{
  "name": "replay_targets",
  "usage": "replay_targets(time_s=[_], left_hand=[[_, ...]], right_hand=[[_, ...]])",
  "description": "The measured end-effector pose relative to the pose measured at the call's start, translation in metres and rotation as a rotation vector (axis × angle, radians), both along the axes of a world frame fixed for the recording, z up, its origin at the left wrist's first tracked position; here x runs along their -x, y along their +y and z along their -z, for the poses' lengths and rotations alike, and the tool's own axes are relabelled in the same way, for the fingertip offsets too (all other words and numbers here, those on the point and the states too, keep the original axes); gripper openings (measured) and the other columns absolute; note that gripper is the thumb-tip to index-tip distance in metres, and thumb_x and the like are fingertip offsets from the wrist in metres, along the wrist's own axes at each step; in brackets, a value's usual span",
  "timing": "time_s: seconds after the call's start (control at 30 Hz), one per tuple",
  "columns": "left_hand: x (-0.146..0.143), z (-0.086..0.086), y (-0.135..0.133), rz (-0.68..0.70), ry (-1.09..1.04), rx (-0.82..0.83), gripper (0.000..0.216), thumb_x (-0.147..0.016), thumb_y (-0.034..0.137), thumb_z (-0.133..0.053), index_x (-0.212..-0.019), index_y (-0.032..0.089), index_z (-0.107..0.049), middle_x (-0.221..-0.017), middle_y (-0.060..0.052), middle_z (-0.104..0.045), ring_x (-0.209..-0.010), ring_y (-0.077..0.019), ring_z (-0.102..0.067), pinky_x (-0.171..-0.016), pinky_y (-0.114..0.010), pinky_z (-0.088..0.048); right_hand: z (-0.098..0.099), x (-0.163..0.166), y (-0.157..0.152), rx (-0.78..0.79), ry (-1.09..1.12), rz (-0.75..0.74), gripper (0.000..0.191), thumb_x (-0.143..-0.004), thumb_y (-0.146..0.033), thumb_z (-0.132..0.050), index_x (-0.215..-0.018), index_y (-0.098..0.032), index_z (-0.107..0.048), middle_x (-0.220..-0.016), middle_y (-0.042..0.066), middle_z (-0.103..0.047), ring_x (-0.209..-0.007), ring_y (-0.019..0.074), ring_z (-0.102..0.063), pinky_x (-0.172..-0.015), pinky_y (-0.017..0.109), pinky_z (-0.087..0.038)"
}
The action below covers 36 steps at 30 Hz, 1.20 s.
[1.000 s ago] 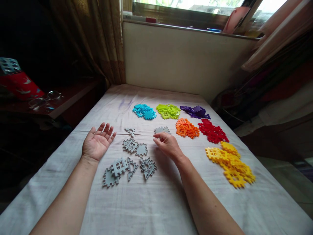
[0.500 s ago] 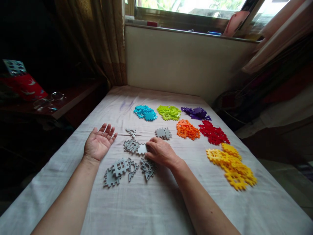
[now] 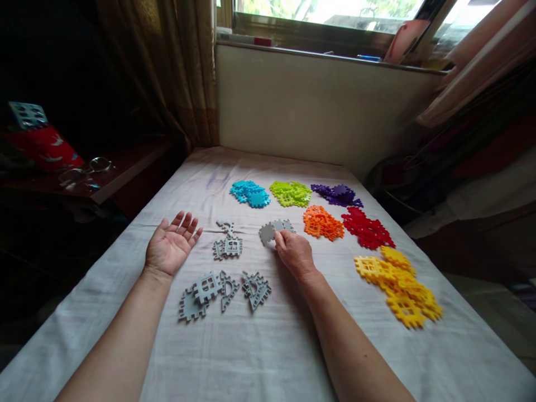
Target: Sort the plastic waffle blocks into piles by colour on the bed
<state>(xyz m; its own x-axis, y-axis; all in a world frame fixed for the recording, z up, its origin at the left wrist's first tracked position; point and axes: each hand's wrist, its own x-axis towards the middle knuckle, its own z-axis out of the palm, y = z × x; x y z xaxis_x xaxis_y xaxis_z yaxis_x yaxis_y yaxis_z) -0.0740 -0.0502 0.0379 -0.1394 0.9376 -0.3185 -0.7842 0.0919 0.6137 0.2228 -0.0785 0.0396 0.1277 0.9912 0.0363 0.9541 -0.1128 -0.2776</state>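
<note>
My right hand (image 3: 295, 254) pinches a solid grey square building tile (image 3: 267, 233) with notched edges, beside other grey tiles (image 3: 283, 225) on the sheet. Palm up, my left hand (image 3: 172, 243) rests with its fingers stretched out, holding nothing. To the right of it lie grey window tiles (image 3: 228, 247) with a grey arched piece (image 3: 226, 227) just behind. Nearer me are a grey window tile on a solid one (image 3: 206, 287), a grey triangular piece (image 3: 228, 291) and a small pile of grey triangles (image 3: 255, 290).
Interlocking tiles lie in piles by colour: blue (image 3: 250, 194), lime green (image 3: 290, 194), purple (image 3: 337, 194), orange (image 3: 322, 223), red (image 3: 367, 228) and yellow (image 3: 400, 285). Eyeglasses (image 3: 99, 164) and a red pouch (image 3: 48, 148) sit on a dark side table at left.
My right hand has moved right and away from me, taking the solid grey tile from beside the window tiles to the other grey tiles. My left hand has stayed put.
</note>
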Motion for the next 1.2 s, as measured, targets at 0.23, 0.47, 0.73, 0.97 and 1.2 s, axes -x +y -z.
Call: replay_targets(time_s=[0.23, 0.47, 0.73, 0.97, 1.2], left_hand=[[-0.004, -0.006, -0.002, -0.01, 0.01, 0.022, 0.032, -0.099, 0.034, -0.04, -0.099, 0.017, -0.068, -0.105, -0.009, -0.072, -0.1, -0.0213, -0.07, -0.09, -0.044, -0.057], [-0.005, -0.009, -0.003, -0.022, 0.012, 0.033, 0.03, -0.098, 0.034, -0.042, -0.099, 0.017, -0.068, -0.105, -0.009, -0.072, -0.1, -0.0216, -0.07, -0.09, -0.045, -0.057], [-0.002, -0.004, 0.0, -0.012, 0.016, 0.018, 0.027, -0.096, 0.036, -0.048, -0.099, 0.018, -0.068, -0.108, -0.01, -0.072, -0.101, -0.0216, -0.069, -0.092, -0.045, -0.056], [-0.001, -0.002, 0.0, -0.009, 0.005, 0.001, 0.027, -0.096, 0.035, -0.047, -0.098, 0.018, -0.068, -0.104, -0.009, -0.072, -0.1, -0.0215, -0.07, -0.092, -0.045, -0.056], [0.0, -0.001, 0.0, 0.0, 0.0, -0.002, 0.025, -0.095, 0.034, -0.049, -0.099, 0.018, -0.068, -0.106, -0.009, -0.072, -0.1, -0.0216, -0.07, -0.093, -0.046, -0.056]], right_hand=[[0.005, -0.009, 0.002, 0.012, -0.023, 0.079, 0.039, -0.102, -0.04, -0.043, -0.09, -0.023, -0.076, -0.091, 0.011, -0.077, -0.078, 0.021, -0.069, -0.066, 0.028, -0.04], [-0.003, -0.007, 0.0, -0.011, -0.055, 0.042, 0.047, -0.102, -0.045, -0.042, -0.075, -0.022, -0.074, -0.08, 0.01, -0.076, -0.072, 0.0201, -0.068, -0.061, 0.027, -0.037], [0.001, 0.043, -0.014, -0.183, 0.176, -0.426, 0.027, -0.089, -0.034, -0.067, -0.114, -0.026, -0.071, -0.118, 0.007, -0.073, -0.105, 0.0205, -0.066, -0.09, 0.03, -0.049], [0.006, 0.061, -0.005, -0.092, 0.112, -0.593, 0.027, -0.087, -0.035, -0.07, -0.112, -0.026, -0.073, -0.13, 0.005, -0.069, -0.12, 0.0247, -0.06, -0.103, 0.039, -0.046], [0.008, 0.035, -0.006, -0.329, 0.302, -0.349, 0.023, -0.096, -0.032, -0.054, -0.098, -0.024, -0.076, -0.109, 0.008, -0.075, -0.103, 0.02, -0.067, -0.096, 0.032, -0.05]])
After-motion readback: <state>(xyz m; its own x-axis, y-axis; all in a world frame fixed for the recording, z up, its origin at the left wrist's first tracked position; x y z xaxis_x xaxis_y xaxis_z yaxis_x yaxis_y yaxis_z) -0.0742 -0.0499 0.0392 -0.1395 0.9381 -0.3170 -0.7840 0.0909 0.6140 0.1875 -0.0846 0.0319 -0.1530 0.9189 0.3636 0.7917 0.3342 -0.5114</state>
